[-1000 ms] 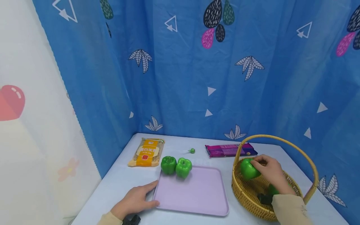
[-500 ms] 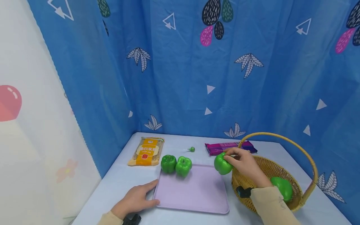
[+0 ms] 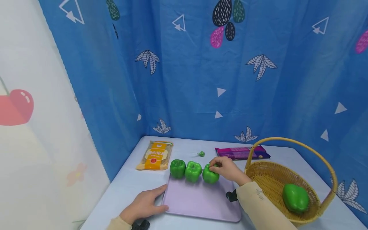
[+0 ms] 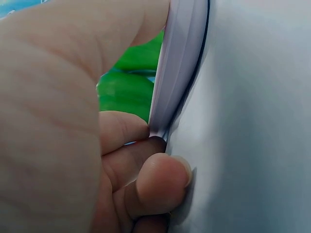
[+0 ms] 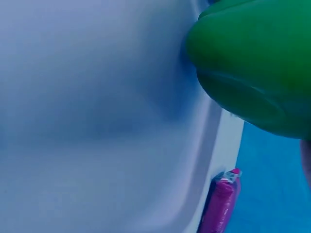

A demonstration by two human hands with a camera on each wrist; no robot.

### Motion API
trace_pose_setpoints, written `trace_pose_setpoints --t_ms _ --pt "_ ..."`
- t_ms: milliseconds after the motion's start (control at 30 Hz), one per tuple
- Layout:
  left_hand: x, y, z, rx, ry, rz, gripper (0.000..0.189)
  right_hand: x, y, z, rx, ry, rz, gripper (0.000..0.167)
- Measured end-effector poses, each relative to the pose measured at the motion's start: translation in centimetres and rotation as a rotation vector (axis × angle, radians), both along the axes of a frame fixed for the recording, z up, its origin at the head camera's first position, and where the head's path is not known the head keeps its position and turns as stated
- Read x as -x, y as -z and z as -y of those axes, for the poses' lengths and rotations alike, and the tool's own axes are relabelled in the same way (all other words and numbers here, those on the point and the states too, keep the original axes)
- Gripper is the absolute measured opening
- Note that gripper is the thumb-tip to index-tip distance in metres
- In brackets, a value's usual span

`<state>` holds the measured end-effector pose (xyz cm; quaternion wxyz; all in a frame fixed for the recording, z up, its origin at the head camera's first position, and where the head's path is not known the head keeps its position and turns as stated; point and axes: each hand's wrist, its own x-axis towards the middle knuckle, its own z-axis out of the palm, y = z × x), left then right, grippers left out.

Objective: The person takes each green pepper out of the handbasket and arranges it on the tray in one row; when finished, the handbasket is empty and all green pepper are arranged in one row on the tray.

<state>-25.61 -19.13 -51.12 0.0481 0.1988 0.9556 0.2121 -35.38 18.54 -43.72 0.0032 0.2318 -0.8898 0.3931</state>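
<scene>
My right hand (image 3: 230, 171) pinches a green bell pepper (image 3: 210, 176) by its top, at the far edge of the lilac tray (image 3: 201, 204). In the right wrist view, this pepper (image 5: 257, 68) is large and close over the tray's rim. Left of it, a darker green bell pepper (image 3: 177, 168) and a lighter one (image 3: 193, 172) stand side by side along the same edge. My left hand (image 3: 146, 203) rests at the tray's left side, thumb and forefinger spread and touching its edge. The left wrist view shows fingertips against the tray's rim (image 4: 177, 63).
A wicker basket (image 3: 268, 191) with a tall handle stands on the right, holding another green bell pepper (image 3: 295, 198). Behind the tray lie an orange-labelled food packet (image 3: 155, 155), a small green-headed stick (image 3: 201, 154) and a purple packet (image 3: 238, 153). Blue curtain (image 3: 195, 80) hangs behind the table.
My right hand has carried the bell pepper leftward out of the basket to the tray, beside the other two. The left hand stays at the tray's edge.
</scene>
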Motion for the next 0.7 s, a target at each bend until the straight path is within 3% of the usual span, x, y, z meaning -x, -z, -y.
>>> trace_pose_setpoints --t_ms 367,700 --pt "0.0 0.0 -0.2 0.007 -0.003 0.011 0.098 0.6 0.8 0.0 0.027 -0.049 0.023 0.005" --pt "-0.1 -0.2 -0.2 0.003 -0.015 0.028 0.098 0.5 1.2 0.1 0.033 -0.027 0.021 0.007"
